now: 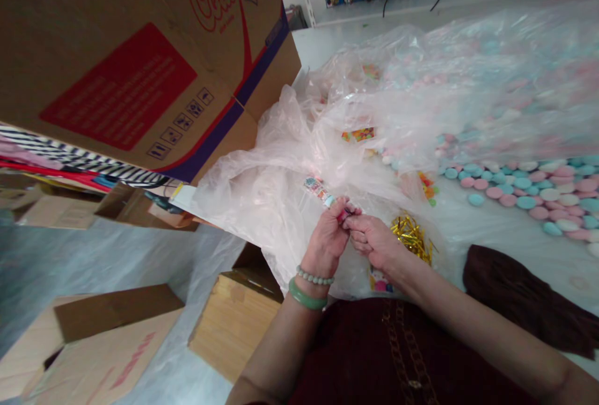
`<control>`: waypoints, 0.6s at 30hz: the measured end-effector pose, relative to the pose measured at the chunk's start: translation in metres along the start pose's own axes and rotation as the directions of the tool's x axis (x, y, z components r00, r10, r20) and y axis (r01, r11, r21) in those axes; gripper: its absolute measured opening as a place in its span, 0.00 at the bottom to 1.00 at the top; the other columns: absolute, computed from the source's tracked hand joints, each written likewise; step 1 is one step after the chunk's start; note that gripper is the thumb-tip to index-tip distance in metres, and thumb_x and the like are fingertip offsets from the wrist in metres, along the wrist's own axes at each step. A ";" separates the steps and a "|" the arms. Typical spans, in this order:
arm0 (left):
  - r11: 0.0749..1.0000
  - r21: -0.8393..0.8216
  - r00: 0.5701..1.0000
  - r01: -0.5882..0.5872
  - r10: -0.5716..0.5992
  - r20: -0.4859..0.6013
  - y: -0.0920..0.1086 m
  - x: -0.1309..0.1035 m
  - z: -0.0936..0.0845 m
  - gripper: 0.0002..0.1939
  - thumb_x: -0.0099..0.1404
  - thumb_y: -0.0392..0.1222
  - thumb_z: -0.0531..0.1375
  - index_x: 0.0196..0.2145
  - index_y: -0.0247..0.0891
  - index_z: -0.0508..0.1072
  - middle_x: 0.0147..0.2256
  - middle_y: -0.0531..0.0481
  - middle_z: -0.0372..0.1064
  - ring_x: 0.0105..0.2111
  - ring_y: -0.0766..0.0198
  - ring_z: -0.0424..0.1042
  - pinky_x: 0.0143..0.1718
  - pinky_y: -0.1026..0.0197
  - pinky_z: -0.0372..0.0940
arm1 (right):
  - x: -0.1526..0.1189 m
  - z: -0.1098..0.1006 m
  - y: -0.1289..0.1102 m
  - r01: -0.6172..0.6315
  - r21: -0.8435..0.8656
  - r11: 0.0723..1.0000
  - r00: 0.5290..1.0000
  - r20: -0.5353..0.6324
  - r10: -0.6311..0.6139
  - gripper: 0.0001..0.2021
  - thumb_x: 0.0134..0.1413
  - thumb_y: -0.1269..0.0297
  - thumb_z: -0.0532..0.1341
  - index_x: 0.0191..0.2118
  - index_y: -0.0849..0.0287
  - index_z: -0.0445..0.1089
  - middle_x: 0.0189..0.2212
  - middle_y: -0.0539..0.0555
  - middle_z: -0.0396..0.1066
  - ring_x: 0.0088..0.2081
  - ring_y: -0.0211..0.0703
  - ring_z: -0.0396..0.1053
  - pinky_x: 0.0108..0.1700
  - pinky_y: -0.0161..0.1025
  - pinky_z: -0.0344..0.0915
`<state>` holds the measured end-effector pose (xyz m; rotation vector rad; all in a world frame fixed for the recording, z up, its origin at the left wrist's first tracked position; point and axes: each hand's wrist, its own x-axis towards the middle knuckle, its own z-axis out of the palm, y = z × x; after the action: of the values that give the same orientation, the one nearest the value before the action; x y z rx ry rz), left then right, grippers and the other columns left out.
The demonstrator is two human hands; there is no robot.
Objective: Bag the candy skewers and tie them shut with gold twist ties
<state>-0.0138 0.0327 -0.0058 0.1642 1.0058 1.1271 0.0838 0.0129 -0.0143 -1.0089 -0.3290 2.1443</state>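
A small, narrow printed packet (320, 191) sticks out up and to the left from between my hands. My left hand (327, 230), with a green bangle and a beaded bracelet at the wrist, is closed around its lower end. Touching it from the right, my right hand (369, 235) pinches at the same end, where a bit of pink and dark shows; what exactly its fingers hold is hidden. Gold twist ties (412, 238) lie in a pile just right of my right hand. Crumpled clear plastic (262, 186) spreads under and around both hands.
Pink, blue and white round candies (528, 190) cover the table's right side, partly under plastic. A dark brown cloth (519, 292) lies at the near right. A large cola carton (140, 49) stands at the upper left. Open boxes (103, 355) sit on the floor at left.
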 end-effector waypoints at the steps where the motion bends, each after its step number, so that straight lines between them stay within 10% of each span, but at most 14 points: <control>1: 0.999 -0.024 0.999 0.031 -0.031 0.017 0.005 0.000 -0.002 0.12 0.55 0.45 0.67 0.29 0.35 0.70 0.24 0.52 0.68 0.28 0.65 0.72 0.31 0.63 0.66 | -0.002 -0.003 0.001 0.065 -0.074 0.995 0.997 -0.029 -0.068 0.10 0.42 0.63 0.64 0.24 0.58 0.61 0.10 0.38 0.46 0.13 0.27 0.38 0.15 0.29 0.34; 6: 0.985 -0.142 0.995 -0.096 0.090 -0.051 0.035 0.008 -0.013 0.09 0.60 0.45 0.63 0.31 0.38 0.69 0.22 0.56 0.65 0.24 0.68 0.69 0.31 0.61 0.67 | -0.012 -0.020 0.004 0.142 -0.450 0.882 0.982 -0.047 -0.182 0.08 0.45 0.59 0.62 0.26 0.58 0.69 0.13 0.41 0.51 0.15 0.30 0.44 0.17 0.32 0.39; 11: 0.968 -0.156 0.978 -0.198 0.185 -0.094 0.036 0.014 -0.013 0.07 0.61 0.40 0.63 0.30 0.38 0.67 0.19 0.60 0.59 0.17 0.74 0.61 0.25 0.66 0.62 | -0.011 -0.018 0.002 0.324 -0.790 0.520 0.858 0.014 -0.513 0.07 0.47 0.63 0.59 0.22 0.56 0.69 0.20 0.47 0.62 0.27 0.37 0.58 0.27 0.33 0.50; 18: 0.974 -0.112 0.979 -0.197 0.202 0.037 0.020 0.002 0.000 0.13 0.59 0.46 0.65 0.29 0.38 0.65 0.17 0.62 0.50 0.16 0.75 0.56 0.22 0.68 0.57 | 0.000 0.009 0.010 0.202 -0.345 0.917 0.975 -0.013 -0.220 0.08 0.42 0.61 0.62 0.21 0.57 0.63 0.14 0.42 0.52 0.17 0.32 0.43 0.20 0.34 0.38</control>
<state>-0.0275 0.0436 0.0045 0.2077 0.8971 1.3518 0.0721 0.0071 -0.0136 -1.1606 -0.7713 1.8986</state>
